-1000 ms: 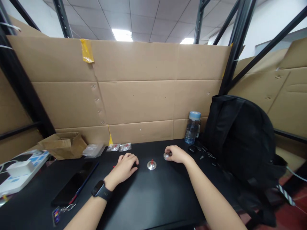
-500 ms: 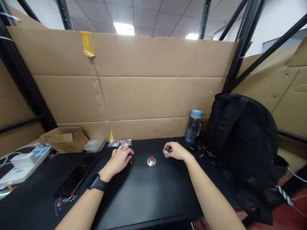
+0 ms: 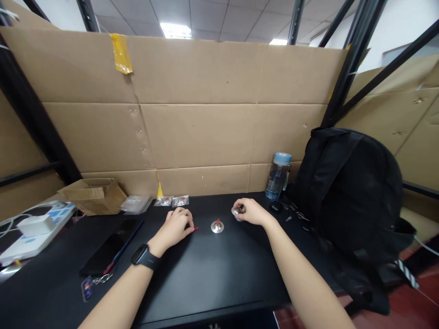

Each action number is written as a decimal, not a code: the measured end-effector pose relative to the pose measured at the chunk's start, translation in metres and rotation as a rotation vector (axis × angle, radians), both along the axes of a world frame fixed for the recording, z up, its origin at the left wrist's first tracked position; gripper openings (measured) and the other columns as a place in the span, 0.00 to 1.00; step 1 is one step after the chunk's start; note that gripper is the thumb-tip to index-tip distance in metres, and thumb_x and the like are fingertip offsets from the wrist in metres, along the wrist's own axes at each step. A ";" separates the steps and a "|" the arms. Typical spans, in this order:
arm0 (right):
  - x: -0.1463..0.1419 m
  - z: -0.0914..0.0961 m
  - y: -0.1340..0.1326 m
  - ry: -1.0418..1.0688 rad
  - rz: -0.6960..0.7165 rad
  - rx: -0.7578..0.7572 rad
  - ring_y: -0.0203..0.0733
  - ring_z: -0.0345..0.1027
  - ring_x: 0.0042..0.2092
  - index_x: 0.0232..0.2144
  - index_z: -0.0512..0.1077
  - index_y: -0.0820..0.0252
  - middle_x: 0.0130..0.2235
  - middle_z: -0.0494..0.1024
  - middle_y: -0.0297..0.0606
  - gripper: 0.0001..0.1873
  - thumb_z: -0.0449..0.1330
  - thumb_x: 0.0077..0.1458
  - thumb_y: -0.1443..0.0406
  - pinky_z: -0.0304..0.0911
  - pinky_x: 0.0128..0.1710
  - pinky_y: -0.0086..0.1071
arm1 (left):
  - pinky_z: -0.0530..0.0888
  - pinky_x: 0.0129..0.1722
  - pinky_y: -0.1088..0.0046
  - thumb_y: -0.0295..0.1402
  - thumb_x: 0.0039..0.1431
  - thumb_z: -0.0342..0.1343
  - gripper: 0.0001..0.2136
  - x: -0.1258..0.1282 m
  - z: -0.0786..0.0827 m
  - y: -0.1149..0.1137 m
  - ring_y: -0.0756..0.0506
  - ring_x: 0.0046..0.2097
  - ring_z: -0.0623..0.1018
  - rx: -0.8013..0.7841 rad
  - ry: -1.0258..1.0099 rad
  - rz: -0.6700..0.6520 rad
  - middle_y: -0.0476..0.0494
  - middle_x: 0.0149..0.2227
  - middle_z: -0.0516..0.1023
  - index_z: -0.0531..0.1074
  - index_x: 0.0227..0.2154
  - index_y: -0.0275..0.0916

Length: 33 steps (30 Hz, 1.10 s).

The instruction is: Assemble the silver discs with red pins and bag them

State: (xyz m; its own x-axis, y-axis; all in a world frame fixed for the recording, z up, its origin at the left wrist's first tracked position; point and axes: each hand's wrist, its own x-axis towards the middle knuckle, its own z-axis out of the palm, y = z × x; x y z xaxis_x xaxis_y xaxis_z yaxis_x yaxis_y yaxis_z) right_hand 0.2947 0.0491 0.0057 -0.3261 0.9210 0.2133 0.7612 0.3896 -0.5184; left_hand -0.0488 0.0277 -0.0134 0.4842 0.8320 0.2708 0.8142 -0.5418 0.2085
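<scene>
Pinched at the fingertips of my left hand (image 3: 177, 225) is a small red peg (image 3: 196, 228), its end sticking out to the right just above the black table. My right hand (image 3: 252, 212) is closed on a small shiny metal disc (image 3: 236, 211), thumb and fingers gripping its edge; part of it is hidden by the fingers. Between the hands, a silver disc with a red stem (image 3: 217, 226) lies on the table, touched by neither hand. A dark smartwatch (image 3: 146, 257) is on my left wrist.
Small clear packets (image 3: 171, 201) lie at the back, beside plastic bags (image 3: 136, 204) and an open cardboard box (image 3: 94, 196). A phone (image 3: 111, 246) and power strip (image 3: 37, 233) are left. A water bottle (image 3: 277, 177), keys (image 3: 297, 212) and black backpack (image 3: 353, 205) stand right.
My left hand has shifted slightly right, and the red peg has turned from hanging down to pointing right. The metal disc in my right hand has tilted. The camera view has moved a little.
</scene>
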 end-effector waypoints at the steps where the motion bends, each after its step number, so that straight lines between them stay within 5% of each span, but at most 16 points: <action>1: -0.001 0.000 0.000 0.014 0.003 -0.007 0.37 0.73 0.34 0.38 0.78 0.57 0.40 0.81 0.37 0.14 0.68 0.45 0.66 0.62 0.34 0.26 | 0.62 0.49 0.60 0.35 0.59 0.61 0.04 0.001 0.000 0.000 0.38 0.51 0.70 -0.002 0.002 -0.019 0.45 0.43 0.77 0.79 0.29 0.45; 15: -0.020 0.001 -0.005 0.151 0.110 0.090 0.37 0.71 0.34 0.40 0.77 0.56 0.39 0.80 0.36 0.16 0.69 0.46 0.65 0.65 0.36 0.29 | 0.60 0.49 0.63 0.31 0.66 0.52 0.05 0.011 -0.001 -0.006 0.42 0.50 0.70 0.017 -0.098 -0.060 0.48 0.40 0.77 0.72 0.35 0.43; 25: -0.065 0.006 -0.029 0.376 0.185 0.129 0.40 0.74 0.39 0.44 0.76 0.54 0.44 0.79 0.37 0.18 0.69 0.48 0.65 0.67 0.36 0.31 | 0.59 0.52 0.58 0.38 0.63 0.59 0.04 0.022 0.014 -0.010 0.41 0.50 0.75 0.080 -0.305 0.049 0.49 0.42 0.82 0.78 0.38 0.48; 33: -0.090 0.000 -0.042 0.586 0.223 0.072 0.41 0.75 0.43 0.47 0.73 0.54 0.48 0.78 0.38 0.21 0.68 0.49 0.65 0.70 0.37 0.32 | 0.61 0.51 0.57 0.39 0.68 0.52 0.08 0.027 0.015 -0.016 0.41 0.53 0.72 0.115 -0.308 0.058 0.47 0.46 0.78 0.76 0.37 0.46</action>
State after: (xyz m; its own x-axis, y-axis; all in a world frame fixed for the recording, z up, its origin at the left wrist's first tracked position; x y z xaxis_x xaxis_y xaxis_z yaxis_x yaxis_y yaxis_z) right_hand 0.2043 0.0070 0.0055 -0.3190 0.8207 0.4741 0.2552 0.5561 -0.7910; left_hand -0.0218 0.0117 0.0013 0.3178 0.8111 0.4910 0.7526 -0.5308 0.3898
